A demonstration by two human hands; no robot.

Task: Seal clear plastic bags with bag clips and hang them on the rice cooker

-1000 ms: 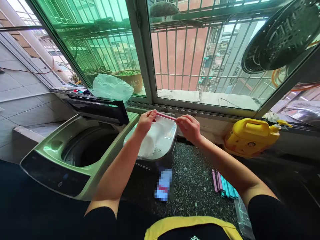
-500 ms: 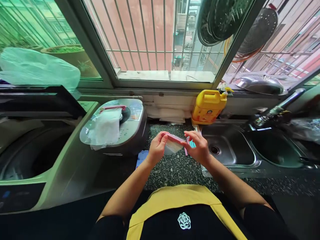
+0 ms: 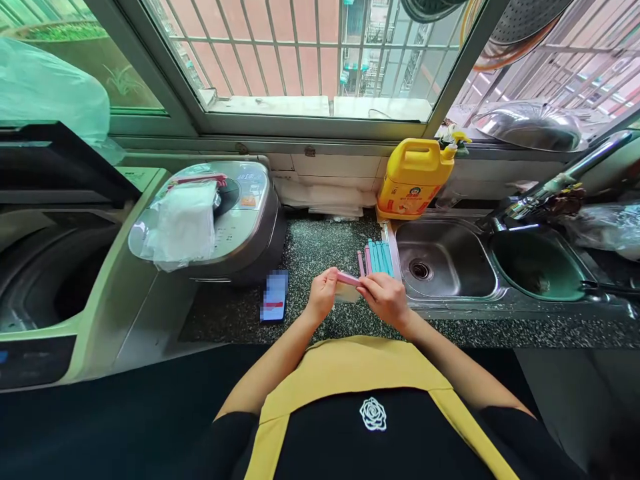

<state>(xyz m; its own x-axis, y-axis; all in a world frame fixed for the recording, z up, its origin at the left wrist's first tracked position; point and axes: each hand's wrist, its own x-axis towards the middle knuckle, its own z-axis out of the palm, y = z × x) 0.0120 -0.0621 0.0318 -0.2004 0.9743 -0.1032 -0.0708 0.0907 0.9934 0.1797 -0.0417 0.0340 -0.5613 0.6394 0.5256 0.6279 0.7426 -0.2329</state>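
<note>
Both hands meet over the bench [image 3: 320, 250], just in front of the sink [image 3: 445, 267]. Left hand [image 3: 323, 297] is closed on the left end of a pink sealing clip [image 3: 349, 279]; right hand [image 3: 385, 299] pinches the right end. Clip sits between the two hands, roughly level, with a small clear bag [image 3: 345, 293] hanging under it. Can't tell whether the clip is fully snapped onto the bag.

Relative to the sink:
- Spare clips [image 3: 375, 258], pink and teal, lie in a row on the bench touching the sink's left rim, just beyond the hands.
- Yellow jug [image 3: 414, 177] stands upright behind the sink's left corner, against the wall under the window.
- Second basin [image 3: 537, 263] is right next to it, on its right, with the tap [image 3: 560, 183] angled over it.
- Steel bowl [image 3: 527, 127] on the window ledge, behind and to the right.
- Rice cooker [image 3: 235, 220] well to the left on the bench; a white bag [image 3: 180, 223] with a pink clip on its top edge lies on the lid.
- Phone [image 3: 275, 305] flat on the bench in front of the cooker, left of the hands.
- Washing machine [image 3: 60, 280] farthest left, lid open.
</note>
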